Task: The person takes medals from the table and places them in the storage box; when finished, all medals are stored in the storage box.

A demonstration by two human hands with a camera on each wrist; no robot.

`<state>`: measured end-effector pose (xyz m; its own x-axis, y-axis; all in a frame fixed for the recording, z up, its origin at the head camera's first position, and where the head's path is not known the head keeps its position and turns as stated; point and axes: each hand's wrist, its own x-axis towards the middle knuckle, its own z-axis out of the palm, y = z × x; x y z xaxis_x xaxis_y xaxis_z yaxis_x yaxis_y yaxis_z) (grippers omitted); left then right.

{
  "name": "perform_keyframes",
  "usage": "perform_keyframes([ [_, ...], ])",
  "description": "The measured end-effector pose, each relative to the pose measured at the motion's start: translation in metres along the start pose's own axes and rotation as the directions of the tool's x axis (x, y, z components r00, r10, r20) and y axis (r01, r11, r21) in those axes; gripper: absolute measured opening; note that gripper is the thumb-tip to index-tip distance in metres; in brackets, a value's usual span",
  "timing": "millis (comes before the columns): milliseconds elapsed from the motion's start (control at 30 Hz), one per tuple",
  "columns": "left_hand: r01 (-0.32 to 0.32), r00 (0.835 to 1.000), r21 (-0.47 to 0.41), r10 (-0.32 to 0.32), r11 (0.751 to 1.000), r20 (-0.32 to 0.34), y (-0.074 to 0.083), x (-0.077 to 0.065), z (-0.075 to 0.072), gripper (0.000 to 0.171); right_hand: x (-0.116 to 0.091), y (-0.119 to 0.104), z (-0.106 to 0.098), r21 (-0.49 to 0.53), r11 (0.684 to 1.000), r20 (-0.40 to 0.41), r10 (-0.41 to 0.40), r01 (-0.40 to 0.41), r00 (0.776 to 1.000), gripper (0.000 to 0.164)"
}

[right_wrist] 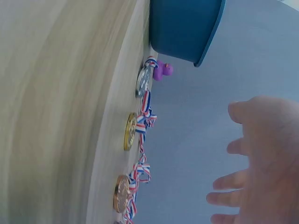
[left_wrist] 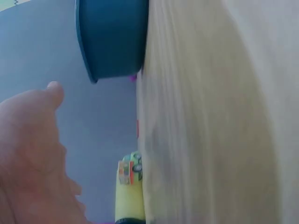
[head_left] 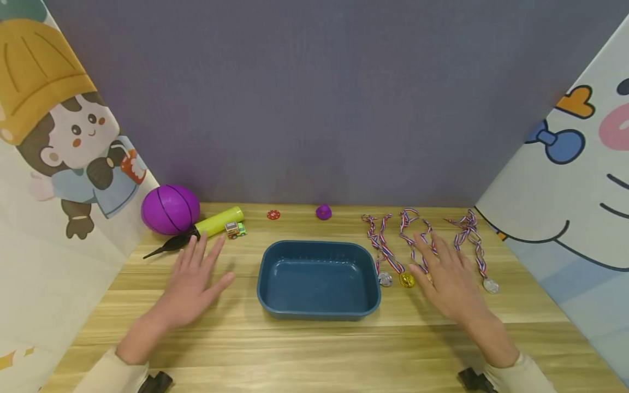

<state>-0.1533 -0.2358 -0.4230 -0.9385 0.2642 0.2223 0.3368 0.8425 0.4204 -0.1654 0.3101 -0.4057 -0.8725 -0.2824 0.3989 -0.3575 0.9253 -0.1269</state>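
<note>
With fingers spread, my left hand (head_left: 189,292) hovers over the table, holding nothing. Just beyond it lie a small toy truck (head_left: 235,230), a yellow-green tube (head_left: 218,221) with a black tapered end, and a purple ball (head_left: 170,210). My right hand (head_left: 452,284), also spread and empty, is above the medals and covers part of their ribbons. A silver medal (head_left: 385,279), a gold medal (head_left: 407,280) and another silver medal (head_left: 491,285) show around it. The right wrist view reveals a bronze medal (right_wrist: 121,194), mostly covered by the hand in the head view.
Between the hands sits a dark blue rectangular basin (head_left: 319,315) with nothing inside. Behind it are a red poker chip (head_left: 273,215) and a purple rubber duck (head_left: 324,212). A grey wall (head_left: 314,109) closes the back, and printed panels flank the wooden table (head_left: 304,355).
</note>
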Motion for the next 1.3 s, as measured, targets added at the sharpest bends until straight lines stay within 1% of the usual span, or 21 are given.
perform_keyframes([
  [133,-0.018,0.999,-0.078,0.015,0.997,-0.036,0.008,0.002,0.007,0.084,0.001,-0.005,0.001,0.046,0.999,-0.032,0.013,-0.011,0.999,0.068],
  [233,-0.009,0.999,-0.193,-0.001,0.981,-0.052,0.013,0.001,0.013,0.082,0.002,-0.009,0.003,0.074,0.997,-0.067,0.022,-0.017,0.997,0.067],
  [300,0.003,0.999,-0.283,-0.018,0.959,-0.050,0.018,0.001,0.017,0.081,0.003,-0.011,0.006,0.090,0.996,-0.101,0.020,-0.011,0.995,0.067],
  [433,0.008,0.998,-0.433,-0.031,0.901,-0.046,0.025,0.001,0.024,0.077,0.004,-0.015,0.013,0.124,0.992,-0.145,0.004,0.015,0.989,0.070],
  [500,0.004,0.998,-0.485,-0.031,0.874,-0.048,0.028,0.001,0.029,0.074,0.005,-0.016,0.016,0.144,0.989,-0.154,-0.001,0.024,0.988,0.073],
  [600,-0.004,0.998,-0.547,-0.030,0.837,-0.052,0.031,-0.001,0.037,0.071,0.007,-0.018,0.021,0.202,0.979,-0.165,0.005,0.029,0.986,0.073],
  [700,-0.022,0.998,-0.582,-0.013,0.813,-0.057,0.035,-0.002,0.046,0.070,0.007,-0.018,0.026,0.249,0.968,-0.165,0.026,0.016,0.986,0.068],
  [767,-0.039,0.998,-0.594,0.003,0.803,-0.063,0.036,-0.003,0.051,0.069,0.007,-0.018,0.030,0.272,0.962,-0.159,0.043,0.001,0.986,0.064],
  [900,-0.059,0.998,-0.622,0.024,0.781,-0.065,0.039,-0.004,0.059,0.070,0.005,-0.018,0.035,0.294,0.956,-0.137,0.067,-0.024,0.988,0.059],
  [1000,-0.067,0.997,-0.636,0.031,0.769,-0.068,0.041,-0.004,0.064,0.073,0.005,-0.018,0.040,0.295,0.955,-0.117,0.072,-0.035,0.991,0.055],
  [1067,-0.080,0.996,-0.641,0.042,0.763,-0.075,0.041,-0.004,0.067,0.076,0.005,-0.018,0.043,0.294,0.955,-0.101,0.073,-0.040,0.992,0.054],
  [1167,-0.104,0.994,-0.635,0.060,0.765,-0.091,0.041,-0.003,0.071,0.081,0.005,-0.018,0.047,0.296,0.954,-0.078,0.074,-0.047,0.994,0.051],
  [1300,-0.126,0.992,-0.629,0.088,0.767,-0.091,0.041,-0.003,0.076,0.089,0.003,-0.019,0.053,0.303,0.953,-0.070,0.050,-0.026,0.996,0.047],
])
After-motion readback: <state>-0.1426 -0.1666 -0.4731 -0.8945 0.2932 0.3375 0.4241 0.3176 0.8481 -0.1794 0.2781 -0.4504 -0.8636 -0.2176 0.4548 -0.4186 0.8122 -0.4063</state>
